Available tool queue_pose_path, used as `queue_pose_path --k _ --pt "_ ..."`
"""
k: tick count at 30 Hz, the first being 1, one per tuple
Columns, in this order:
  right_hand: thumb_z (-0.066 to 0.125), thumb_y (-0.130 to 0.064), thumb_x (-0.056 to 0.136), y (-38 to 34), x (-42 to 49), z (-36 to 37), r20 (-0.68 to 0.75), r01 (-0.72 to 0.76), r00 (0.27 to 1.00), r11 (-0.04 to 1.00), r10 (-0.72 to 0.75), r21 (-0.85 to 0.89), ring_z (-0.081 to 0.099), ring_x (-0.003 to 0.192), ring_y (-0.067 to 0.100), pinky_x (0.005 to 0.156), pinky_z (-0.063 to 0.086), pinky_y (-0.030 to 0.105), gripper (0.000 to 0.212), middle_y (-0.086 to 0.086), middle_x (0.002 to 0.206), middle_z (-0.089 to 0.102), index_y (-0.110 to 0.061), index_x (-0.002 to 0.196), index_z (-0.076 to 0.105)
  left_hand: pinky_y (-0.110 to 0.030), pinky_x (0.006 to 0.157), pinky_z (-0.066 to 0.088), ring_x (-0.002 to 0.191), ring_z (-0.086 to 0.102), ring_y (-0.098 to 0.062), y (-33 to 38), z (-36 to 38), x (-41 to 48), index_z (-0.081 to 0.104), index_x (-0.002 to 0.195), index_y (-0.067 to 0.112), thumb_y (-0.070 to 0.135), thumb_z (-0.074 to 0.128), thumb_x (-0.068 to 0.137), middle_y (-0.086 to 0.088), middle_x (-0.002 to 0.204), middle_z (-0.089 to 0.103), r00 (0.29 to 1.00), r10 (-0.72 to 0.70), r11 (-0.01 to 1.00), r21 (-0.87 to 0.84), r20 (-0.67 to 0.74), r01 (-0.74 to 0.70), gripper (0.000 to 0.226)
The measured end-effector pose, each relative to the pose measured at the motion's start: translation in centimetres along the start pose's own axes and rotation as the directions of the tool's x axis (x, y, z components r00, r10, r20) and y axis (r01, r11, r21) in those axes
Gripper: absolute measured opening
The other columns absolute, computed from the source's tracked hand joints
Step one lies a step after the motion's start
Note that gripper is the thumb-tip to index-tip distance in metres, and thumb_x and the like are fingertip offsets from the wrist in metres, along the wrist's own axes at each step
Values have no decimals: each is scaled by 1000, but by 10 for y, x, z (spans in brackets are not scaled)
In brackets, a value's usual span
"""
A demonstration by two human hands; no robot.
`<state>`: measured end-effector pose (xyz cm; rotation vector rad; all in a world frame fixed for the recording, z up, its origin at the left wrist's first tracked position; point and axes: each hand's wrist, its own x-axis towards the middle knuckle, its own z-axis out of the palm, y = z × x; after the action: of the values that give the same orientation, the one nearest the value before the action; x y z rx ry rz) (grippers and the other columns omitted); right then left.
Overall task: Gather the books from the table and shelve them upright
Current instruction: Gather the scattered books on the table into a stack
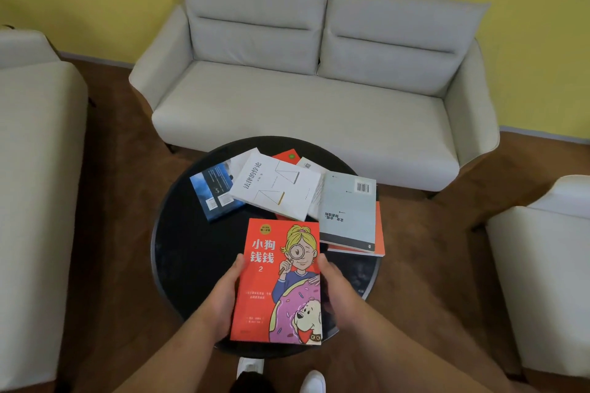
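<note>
I hold a red book [274, 290] with a cartoon girl and dog on its cover, face up over the near part of the round black table [188, 252]. My left hand [223, 297] grips its left edge and my right hand [335, 290] grips its right edge. Farther back on the table lie a white book [276, 185], a blue book [214, 191] to its left, and a pale grey-blue book [349, 210] on the right, resting on an orange book [380, 233]. Another red book [289, 155] and a white one [308, 164] peek out behind.
A light grey two-seat sofa [306, 99] stands behind the table against a yellow wall. Pale armchairs flank it, one at left [35, 169] and one at right [542, 265]. The floor is brown carpet [115, 233]. My white shoes [313, 381] show below the table's near rim. No shelf is in view.
</note>
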<state>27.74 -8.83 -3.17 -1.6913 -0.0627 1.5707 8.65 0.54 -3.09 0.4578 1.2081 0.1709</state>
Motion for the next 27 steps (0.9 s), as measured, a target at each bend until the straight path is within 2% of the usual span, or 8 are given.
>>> queue_pose_path --k 2,3,7,10,12,15,20,27 --pt "34 -68 94 8 3 0 94 -54 994 997 49 49 75 96 22 76 55 33 68 5 113 77 -19 134 60 -59 92 53 100 71 -45 -4 -3 -1 64 124 19 75 40 85 -22 113 73 999 -34 999 -16 -16 33 73" --pt "32 -71 91 12 7 2 128 -72 990 992 59 99 75 101 26 81 57 37 72 8 114 77 -18 130 64 -57 90 54 97 72 -44 -5 -4 1 65 122 20 76 37 85 -22 110 74 999 -36 999 -9 -28 36 73" --pt "30 -68 94 18 16 16 161 -130 984 930 78 344 66 117 37 92 55 46 74 16 124 72 -13 132 62 -58 100 49 103 71 -42 -5 -5 6 69 121 18 82 38 76 -20 112 74 998 -53 997 58 -25 54 84" --pt "33 -67 95 19 20 18 176 -148 982 882 75 447 61 123 39 98 51 49 74 18 128 70 -11 135 61 -53 87 56 91 74 -40 -6 -1 8 71 114 15 77 36 85 -20 104 76 997 -56 998 29 -55 58 77" --pt "32 -66 96 19 19 17 179 -143 982 879 67 455 62 122 38 99 50 49 72 17 127 70 -12 134 61 -49 81 57 84 75 -38 -7 1 8 72 110 14 75 37 87 -19 99 77 997 -58 998 29 -48 60 74" --pt "33 -66 96 19 20 16 182 -167 979 886 96 433 64 119 37 100 50 50 69 15 122 73 -14 128 64 -51 84 56 90 74 -39 -4 -2 11 71 112 16 75 39 87 -18 101 77 997 -55 998 22 -56 57 72" --pt "44 -71 84 16 21 32 214 -166 974 881 76 443 63 123 36 114 40 54 75 15 127 71 -16 131 65 -47 77 58 80 76 -36 10 -13 9 71 110 16 71 39 90 -17 98 78 998 -39 998 41 -48 41 67" --pt "35 -68 95 2 29 60 248 -181 965 902 85 393 65 120 37 107 47 54 71 16 126 71 -14 130 65 -46 73 58 75 76 -34 34 -34 7 69 109 17 70 40 91 -16 91 79 994 1 996 85 -111 8 63"
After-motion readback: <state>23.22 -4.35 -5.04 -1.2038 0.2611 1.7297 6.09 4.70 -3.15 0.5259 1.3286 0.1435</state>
